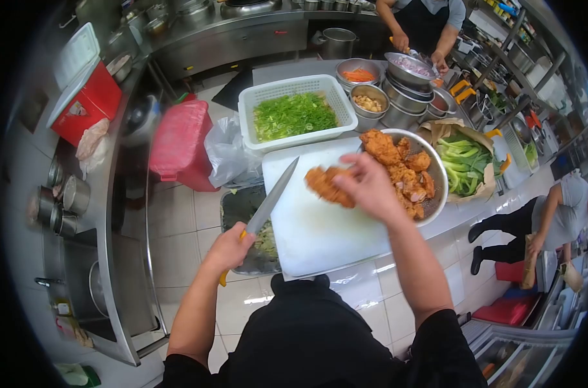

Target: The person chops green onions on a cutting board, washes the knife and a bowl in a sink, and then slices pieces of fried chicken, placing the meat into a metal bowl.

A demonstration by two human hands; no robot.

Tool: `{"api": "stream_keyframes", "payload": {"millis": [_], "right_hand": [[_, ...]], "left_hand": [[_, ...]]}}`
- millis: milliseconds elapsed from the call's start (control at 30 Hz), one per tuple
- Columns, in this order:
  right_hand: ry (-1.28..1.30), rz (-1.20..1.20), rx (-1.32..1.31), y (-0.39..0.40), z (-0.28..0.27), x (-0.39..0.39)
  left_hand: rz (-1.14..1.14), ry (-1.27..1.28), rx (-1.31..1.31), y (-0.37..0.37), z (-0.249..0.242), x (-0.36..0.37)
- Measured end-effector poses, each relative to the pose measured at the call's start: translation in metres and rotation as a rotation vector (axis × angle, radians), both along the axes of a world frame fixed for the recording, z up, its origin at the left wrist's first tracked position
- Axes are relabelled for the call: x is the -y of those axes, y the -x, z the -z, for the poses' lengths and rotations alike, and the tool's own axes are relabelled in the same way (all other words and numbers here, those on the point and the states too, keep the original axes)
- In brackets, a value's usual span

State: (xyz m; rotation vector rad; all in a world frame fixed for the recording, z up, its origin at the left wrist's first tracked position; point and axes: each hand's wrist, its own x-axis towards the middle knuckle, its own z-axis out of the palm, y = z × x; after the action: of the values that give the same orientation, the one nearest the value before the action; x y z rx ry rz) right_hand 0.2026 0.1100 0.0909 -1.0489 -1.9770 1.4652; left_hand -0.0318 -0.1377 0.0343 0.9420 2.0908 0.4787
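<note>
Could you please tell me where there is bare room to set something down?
The near half of the white cutting board is bare, between the left hand with its knife and the right forearm. The right hand holds a fried piece over the middle. The white basket, stacked bowls, chicken bowl and greens crowd the far and right sides.

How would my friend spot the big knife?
Find the big white cutting board in the middle. At its left edge, the left hand grips the knife, tip pointing forward. Unlike the flat board and the lumpy brown food in the right hand, it's long, shiny and pointed.
</note>
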Motion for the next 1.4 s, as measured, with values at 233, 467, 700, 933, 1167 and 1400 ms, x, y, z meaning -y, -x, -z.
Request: {"api": "stream_keyframes", "payload": {"millis": [233,467,700,933,1167,1400], "right_hand": [[-0.388,0.105,0.297,0.015,0.109,0.042],[-0.625,-0.083,0.247,0.019,0.096,0.043],[-0.611,-0.116,0.267,0.022,0.105,0.043],[-0.535,-0.083,0.187,0.013,0.094,0.042],[-0.566,-0.07,0.234,0.005,0.107,0.046],[-0.39,-0.047,0.169,-0.001,0.106,0.051]], "left_hand": [[0.186,-0.001,-0.27,-0.036,-0.057,0.017],[0.376,0.033,-0.422,-0.051,-0.069,0.034],[0.392,0.195,-0.32,-0.051,-0.064,0.019],[0.365,0.223,-0.29,-0.046,-0.026,-0.058],[0.455,0.313,-0.321,-0.06,-0.083,-0.004],[0.442,0.196,-0.296,-0.066,-0.014,-0.06]]}}
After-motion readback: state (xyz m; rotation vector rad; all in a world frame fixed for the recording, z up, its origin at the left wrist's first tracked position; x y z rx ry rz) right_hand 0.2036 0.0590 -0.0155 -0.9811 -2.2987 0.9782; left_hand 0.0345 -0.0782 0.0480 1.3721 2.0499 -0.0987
